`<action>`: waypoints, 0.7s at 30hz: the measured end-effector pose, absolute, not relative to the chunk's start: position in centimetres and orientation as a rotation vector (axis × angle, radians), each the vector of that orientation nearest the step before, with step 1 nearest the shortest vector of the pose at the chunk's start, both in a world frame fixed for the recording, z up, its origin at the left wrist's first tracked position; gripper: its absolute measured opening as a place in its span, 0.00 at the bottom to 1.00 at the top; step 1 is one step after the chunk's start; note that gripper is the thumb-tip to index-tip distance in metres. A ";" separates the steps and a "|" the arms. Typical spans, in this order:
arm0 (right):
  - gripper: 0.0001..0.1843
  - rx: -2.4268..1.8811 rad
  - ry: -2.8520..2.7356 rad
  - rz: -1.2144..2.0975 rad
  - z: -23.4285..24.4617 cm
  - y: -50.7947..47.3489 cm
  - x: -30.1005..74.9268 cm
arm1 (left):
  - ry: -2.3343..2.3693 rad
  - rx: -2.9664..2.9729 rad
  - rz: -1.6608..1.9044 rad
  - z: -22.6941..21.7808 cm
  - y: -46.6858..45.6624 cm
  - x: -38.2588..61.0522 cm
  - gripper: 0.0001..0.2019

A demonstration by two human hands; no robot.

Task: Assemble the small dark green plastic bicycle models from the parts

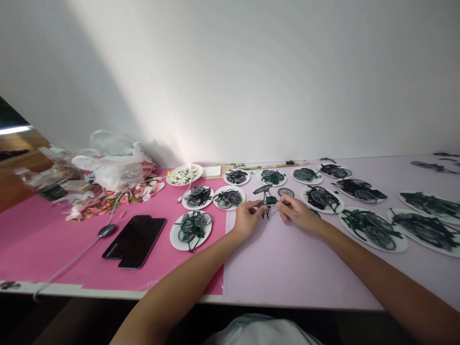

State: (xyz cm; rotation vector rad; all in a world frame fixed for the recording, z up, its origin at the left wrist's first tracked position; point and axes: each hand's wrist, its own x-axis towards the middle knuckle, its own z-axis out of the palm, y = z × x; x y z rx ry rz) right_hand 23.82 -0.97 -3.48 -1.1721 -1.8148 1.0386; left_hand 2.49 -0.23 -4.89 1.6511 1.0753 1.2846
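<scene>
Both my hands meet at the middle of the table over a small dark green model bicycle frame [268, 200]. My left hand [247, 218] pinches the frame from the left, fingers curled. From the right, my right hand [296, 212] pinches the same piece with its fingertips. A loose grey spoked wheel [285, 192] lies just behind my right hand. White plates with green and black bicycle parts surround my hands, the nearest one [190, 229] to the left.
Several more plates of parts [372, 225] spread right across the pale lilac mat. On the pink mat at left lie a black phone [134, 240], a cable with a grey puck [107, 230], plastic bags [111, 165] and pink scraps [104, 201]. A white wall stands behind.
</scene>
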 end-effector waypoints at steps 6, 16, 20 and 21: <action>0.25 -1.208 -1.870 0.945 -3.4 -0.8 23.6 | 1.072 1.655 1.281 -4.9 -0.3 2.5 0.18; 0.15 -1.104 -1.723 1.149 -3.8 -1.2 23.7 | 1.084 1.651 1.254 -4.7 -0.4 2.5 0.18; 0.16 -1.100 -1.735 1.124 -3.6 -1.1 23.7 | 1.093 1.650 1.263 -4.8 -0.3 2.5 0.17; 0.17 -1.110 -1.743 1.102 -3.5 -1.1 23.7 | 1.094 1.651 1.262 -4.8 -0.2 2.5 0.17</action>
